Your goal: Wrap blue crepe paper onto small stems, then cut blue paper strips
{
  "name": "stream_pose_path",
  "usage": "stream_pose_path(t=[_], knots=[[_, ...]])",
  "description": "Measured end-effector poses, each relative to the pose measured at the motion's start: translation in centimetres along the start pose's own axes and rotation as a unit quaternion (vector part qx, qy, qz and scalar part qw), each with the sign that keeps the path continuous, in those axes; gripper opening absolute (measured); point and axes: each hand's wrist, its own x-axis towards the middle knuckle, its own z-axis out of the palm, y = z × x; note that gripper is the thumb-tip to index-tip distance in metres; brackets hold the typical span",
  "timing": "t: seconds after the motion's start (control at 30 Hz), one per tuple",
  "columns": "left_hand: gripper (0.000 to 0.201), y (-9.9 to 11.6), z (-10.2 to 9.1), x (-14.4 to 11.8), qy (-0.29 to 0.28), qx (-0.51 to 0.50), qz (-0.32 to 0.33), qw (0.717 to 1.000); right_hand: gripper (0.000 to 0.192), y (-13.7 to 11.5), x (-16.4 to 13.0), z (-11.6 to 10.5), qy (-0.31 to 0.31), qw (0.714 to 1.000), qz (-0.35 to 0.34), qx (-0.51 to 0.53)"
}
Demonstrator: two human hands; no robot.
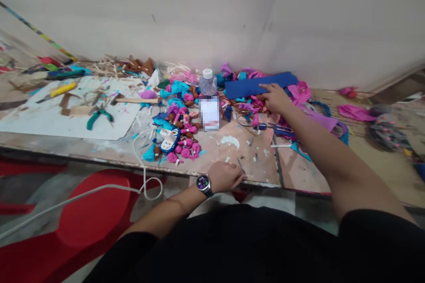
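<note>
My right hand (276, 98) reaches over the pile at the back of the table. Its index finger is stretched out onto a long blue strip (244, 87), which looks like cloth or foam; the other fingers bend lower and are apart. Beneath and around the strip lie small tied bundles (186, 143) of pink, blue, purple and brown cloth or crepe. Down at the table's front edge rests my left hand (227, 177), wearing a watch (203, 182). Its fingers are curled together, and a thin dark piece shows by the fingertips; whether they hold it is unclear.
A clear bottle with a white cap (207, 80) stands behind a blurred bright rectangle (210, 114). A power strip (170, 139) trails a white cable. Pliers (99, 117), a hammer (134, 100) and a yellow-handled knife (63, 89) lie leftward. Red stools (96, 203) stand below.
</note>
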Motion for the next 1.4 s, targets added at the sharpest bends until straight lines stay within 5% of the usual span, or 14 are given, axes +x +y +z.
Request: stream_pose_path(t=[0.23, 0.37, 0.5, 0.63, 0.8, 0.9, 1.0, 1.1, 1.2, 1.27, 1.4], knots=[[0.047, 0.1, 0.1, -0.1, 0.004, -0.010, 0.007, 1.000, 0.040, -1.1, 1.1, 1.4, -0.077, 0.997, 0.013, 0.003], [0.041, 0.1, 0.2, -0.3, 0.036, -0.001, -0.004, 0.999, 0.054, -2.0, 1.0, 0.6, -0.063, 0.998, 0.018, -0.019], [0.037, 0.1, 0.3, -0.5, 0.068, 0.022, -0.009, 0.997, 0.048, -1.9, 0.5, -3.2, 0.026, 0.999, 0.041, 0.015], [0.035, 0.0, 0.6, -0.7, 0.120, 0.039, -0.031, 0.992, 0.040, -1.1, -1.9, -9.9, 0.128, 0.989, 0.037, 0.056], [0.030, -0.2, 0.8, -0.7, 0.168, 0.027, -0.026, 0.985, 0.036, -2.0, -7.9, -15.7, 0.315, 0.911, 0.072, 0.257], [0.026, -0.4, 0.7, -0.6, 0.180, 0.002, -0.015, 0.984, 0.037, -5.1, -12.2, -15.3, 0.336, 0.838, 0.086, 0.420], [0.025, -0.3, 0.5, -0.5, 0.208, -0.086, -0.021, 0.974, 0.033, -10.9, -16.7, -12.3, 0.340, 0.763, 0.120, 0.537], [0.044, 0.0, 0.4, 0.1, 0.244, -0.318, -0.065, 0.914, 0.026, -18.0, -21.0, -8.6, 0.262, 0.764, 0.137, 0.574], [0.068, 0.3, 0.4, 1.0, 0.163, -0.631, -0.123, 0.748, 0.012, -23.5, -23.9, -6.3, 0.162, 0.815, 0.030, 0.555], [0.077, 0.4, 0.2, 1.5, 0.082, -0.710, -0.160, 0.681, 0.016, -25.4, -24.9, -5.7, 0.121, 0.843, -0.047, 0.522], [0.054, 0.9, -0.1, 1.7, 0.049, -0.690, -0.167, 0.703, 0.022, -25.8, -25.9, -6.4, 0.058, 0.857, -0.098, 0.503]])
